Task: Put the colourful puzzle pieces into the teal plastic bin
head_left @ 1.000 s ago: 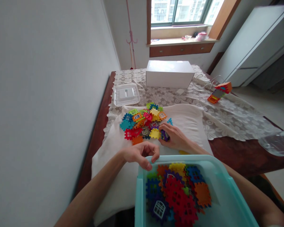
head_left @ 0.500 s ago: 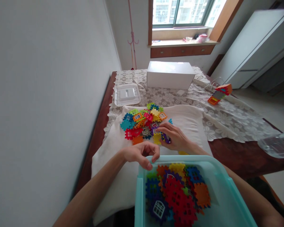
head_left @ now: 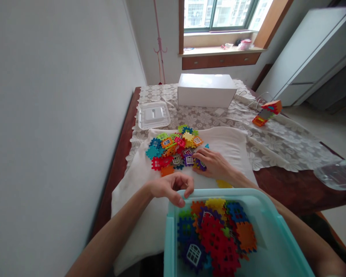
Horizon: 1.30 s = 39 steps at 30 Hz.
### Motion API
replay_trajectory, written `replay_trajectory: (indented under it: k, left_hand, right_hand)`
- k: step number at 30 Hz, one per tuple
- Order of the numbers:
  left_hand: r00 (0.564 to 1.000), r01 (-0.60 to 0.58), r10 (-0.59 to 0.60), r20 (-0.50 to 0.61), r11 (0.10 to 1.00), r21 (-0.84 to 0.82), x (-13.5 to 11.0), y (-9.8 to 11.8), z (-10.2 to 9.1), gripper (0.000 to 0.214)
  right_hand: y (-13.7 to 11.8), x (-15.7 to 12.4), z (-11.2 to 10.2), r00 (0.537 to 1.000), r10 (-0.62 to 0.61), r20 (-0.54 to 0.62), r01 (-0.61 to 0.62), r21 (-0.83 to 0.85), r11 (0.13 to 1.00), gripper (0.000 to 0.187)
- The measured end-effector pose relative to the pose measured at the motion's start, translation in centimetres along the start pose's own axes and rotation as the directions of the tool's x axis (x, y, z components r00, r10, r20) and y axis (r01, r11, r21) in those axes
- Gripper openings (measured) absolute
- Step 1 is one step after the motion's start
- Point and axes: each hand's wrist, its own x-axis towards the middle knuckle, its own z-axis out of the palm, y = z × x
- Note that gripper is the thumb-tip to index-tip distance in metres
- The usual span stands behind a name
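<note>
From my head view, my right hand is narrowed onto a purple piece, with the pile to its left and a yellow piece just on its near side. My left hand curls at the rim of the bin; whether it grips, I cannot tell.

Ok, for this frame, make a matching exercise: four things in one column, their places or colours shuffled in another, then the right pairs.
Column one:
1. Left hand
2. Right hand
3. Box
4. Bin

Column two:
A. Pale teal
B. At the toy pieces on the white cloth
C. At the bin's rim
D. On the lace tablecloth

Pairs: 1-C, 2-B, 3-D, 4-A.
</note>
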Motion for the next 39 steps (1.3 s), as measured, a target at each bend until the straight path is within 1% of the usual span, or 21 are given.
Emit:
replay_trajectory:
  k: [4, 6, 8, 10, 12, 14, 16, 19, 21, 24, 26, 29, 31, 33, 37, 39]
  left_hand:
    - [1.0, 0.001, -0.001, 0.011, 1.0, -0.01, 0.0, -0.1, -0.1, 0.049]
    - [1.0, 0.001, -0.001, 0.017, 1.0, -0.008, 0.0, -0.1, -0.1, 0.049]
    - [1.0, 0.001, -0.001, 0.019, 1.0, -0.007, 0.0, -0.1, -0.1, 0.048]
    - [1.0, 0.0, 0.0, 0.019, 1.0, -0.008, 0.0, 0.0, -0.1, 0.048]
    - [1.0, -0.005, 0.005, 0.025, 1.0, -0.005, 0.0, 0.1, 0.0, 0.048]
    - [1.0, -0.015, 0.015, 0.028, 1.0, 0.004, 0.0, 0.1, 0.0, 0.048]
    - [0.999, -0.025, 0.024, 0.026, 1.0, 0.014, 0.0, 0.1, 0.0, 0.049]
    - [0.999, -0.03, 0.029, 0.024, 0.999, 0.026, 0.1, 0.1, 0.0, 0.049]
    - [0.999, -0.026, 0.026, 0.03, 0.999, 0.027, 0.1, 0.0, 0.0, 0.049]
    - [0.998, -0.025, 0.025, 0.05, 1.0, 0.002, 0.1, 0.0, -0.2, 0.047]
    - [0.998, -0.023, 0.024, 0.06, 1.0, -0.014, 0.1, -0.1, -0.2, 0.047]
    - [0.998, -0.015, 0.016, 0.066, 1.0, -0.021, 0.1, 0.0, -0.3, 0.046]
    - [0.998, -0.012, 0.014, 0.061, 1.0, -0.023, 0.1, 0.0, -0.2, 0.047]
    - [0.999, -0.009, 0.01, 0.053, 1.0, -0.018, 0.1, 0.1, -0.1, 0.047]
    - [0.999, -0.009, 0.009, 0.034, 1.0, 0.006, 0.1, 0.2, 0.0, 0.048]
    - [1.0, -0.009, 0.009, 0.023, 1.0, 0.013, 0.1, 0.2, 0.0, 0.049]
  right_hand:
    - [1.8, -0.4, -1.0, 0.994, 0.112, -0.017, -0.111, 0.037, 0.993, 0.028]
    - [2.1, -0.5, -1.3, 0.986, 0.154, -0.072, -0.148, 0.082, 0.986, 0.029]
    - [1.9, -0.4, -1.3, 0.976, 0.161, -0.146, -0.135, 0.175, 0.975, 0.032]
    - [1.1, 0.0, -1.0, 0.967, 0.14, -0.211, -0.081, 0.266, 0.96, 0.036]
    - [0.1, 0.6, -0.5, 0.97, 0.09, -0.227, -0.025, 0.274, 0.961, 0.039]
    - [-0.7, 1.3, 0.0, 0.982, 0.026, -0.188, 0.013, 0.205, 0.979, 0.043]
    - [-1.3, 2.1, 0.5, 0.993, -0.024, -0.116, 0.038, 0.117, 0.992, 0.046]
    - [-1.7, 2.8, 1.0, 0.998, -0.032, -0.047, 0.034, 0.039, 0.999, 0.048]
    - [-1.7, 3.0, 1.2, 0.999, -0.024, -0.037, 0.025, 0.016, 1.0, 0.047]
    - [-1.5, 2.7, 1.5, 0.996, -0.055, -0.066, 0.055, -0.001, 0.999, 0.042]
    - [-1.1, 2.5, 1.7, 0.991, -0.07, -0.117, 0.073, 0.017, 0.997, 0.04]
    - [-0.7, 2.3, 1.5, 0.976, -0.041, -0.213, 0.068, 0.119, 0.991, 0.041]
    - [-0.8, 2.4, 1.3, 0.966, -0.022, -0.257, 0.072, 0.187, 0.98, 0.043]
    - [-1.0, 2.7, 1.0, 0.964, -0.04, -0.263, 0.097, 0.208, 0.973, 0.045]
    - [-1.8, 3.8, 1.3, 0.963, -0.144, -0.229, 0.184, 0.163, 0.969, 0.042]
    - [-1.9, 4.2, 1.5, 0.958, -0.149, -0.243, 0.202, 0.207, 0.957, 0.042]
